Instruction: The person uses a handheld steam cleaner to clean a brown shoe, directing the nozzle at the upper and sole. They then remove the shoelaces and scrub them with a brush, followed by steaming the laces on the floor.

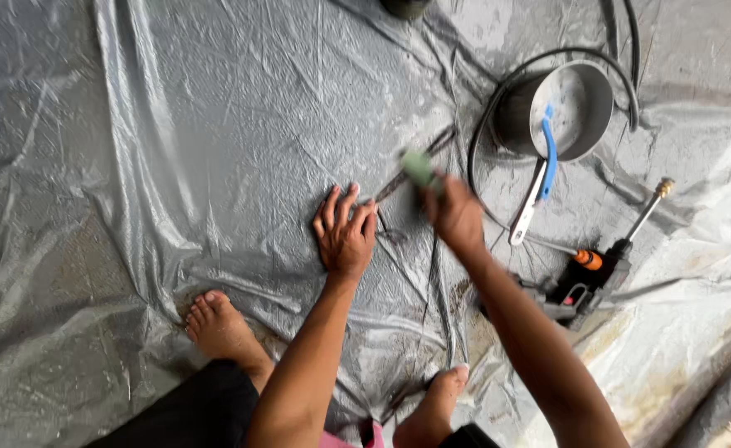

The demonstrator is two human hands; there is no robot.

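1. Bare feet sit closest to the lens, one (216, 325) at lower left and one (436, 398) at bottom centre, both planted on the wrinkled grey plastic sheet (175, 149) that covers pretty much the whole ground.
2. Left hand (346, 232) is pressed flat on that sheet, fingers spread, not gripping anything; palm down near the middle of the view.
3. Right hand (455, 217) is clenched around a small green scrubbing pad (420, 168); the pad is blurred, so its exact shape is hard to tell; it sits just above the sheet, right beside the left hand's fingertips.
4. Round grey metal basin (577, 104) stands at upper right; a white-and-blue long-handled brush (540, 178) leans over its rim, head inside, handle sticking out toward the hands.
5. Black hose (486, 124) loops around the basin.
6. Black spray gun with an orange fitting and brass nozzle (606, 261) lies on the sheet just right of the right forearm.
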